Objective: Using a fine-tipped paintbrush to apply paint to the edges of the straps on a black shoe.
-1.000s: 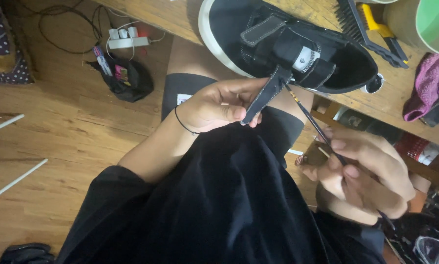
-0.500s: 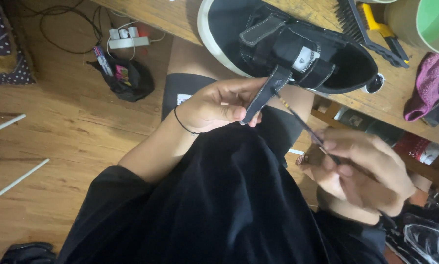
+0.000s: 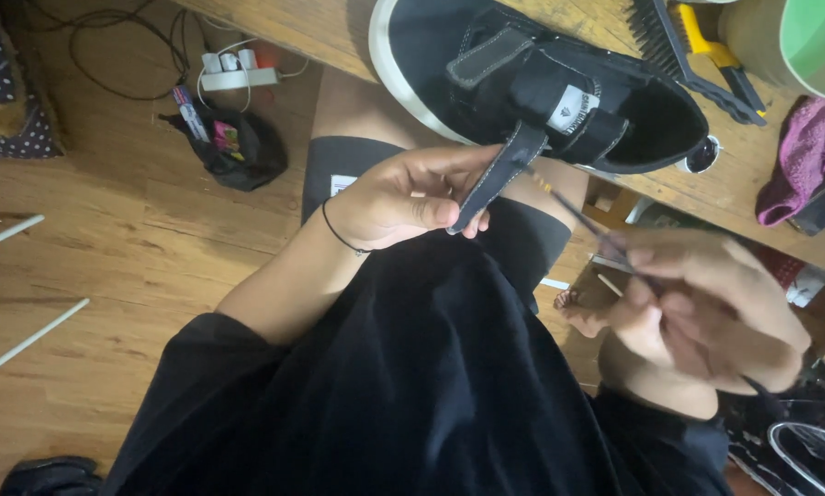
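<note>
head view, looking down past a lap in black cloth to a wooden floor. the left hand (image 3: pixel 410 196), just above the middle of the frame, is closed in a pinch: thumb and forefinger clamp the free end of a black strap (image 3: pixel 497 179) that runs up to a black shoe (image 3: pixel 532 78) with a white sole. held this way the strap is drawn taut and angled off the shoe, so its edge is turned toward the other hand. the shoe lies on its side on the wooden table edge (image 3: pixel 339 32) at the top of the frame, which carries its weight while only the strap is lifted. the right hand (image 3: pixel 706 308), at the right and blurred, is curled shut around the lower end of a thin dark tool (image 3: pixel 578 213), a needle or awl by its look, i cannot tell which; its tip points up at the strap near the shoe. a black and yellow brush (image 3: pixel 697 46) lies on the table at upper right, a power strip (image 3: pixel 238 75) on the floor at upper left.
</note>
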